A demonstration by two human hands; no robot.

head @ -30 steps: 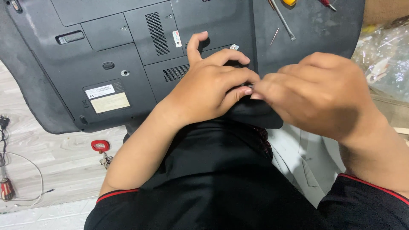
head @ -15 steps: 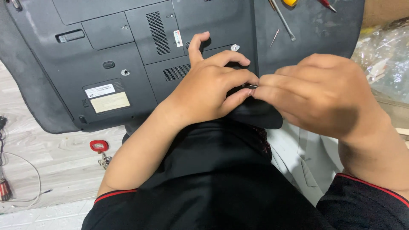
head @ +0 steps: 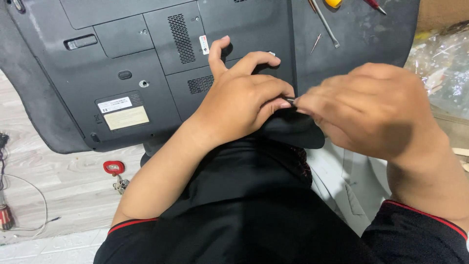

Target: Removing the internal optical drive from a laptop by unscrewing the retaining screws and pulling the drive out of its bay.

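Note:
A dark grey laptop (head: pixel 122 63) lies upside down on a dark mat (head: pixel 361 39). My left hand (head: pixel 242 105) rests on its underside near the front edge, fingers curled and thumb raised. My right hand (head: pixel 371 110) meets it from the right. Between the fingertips of both hands sits a thin metal tool tip (head: pixel 289 100); both hands pinch around it. The rest of the tool is hidden inside my right hand.
Thin screwdrivers (head: pixel 325 22) with yellow and red handles lie on the mat's far side, with a small pin (head: pixel 316 43) beside them. A clear plastic bag (head: pixel 439 73) is at the right. A red key tag (head: pixel 114 167) and a cable (head: pixel 29 195) lie on the floor.
Both hands stay pressed together at the laptop's front edge; only the fingers have shifted slightly around the metal tip.

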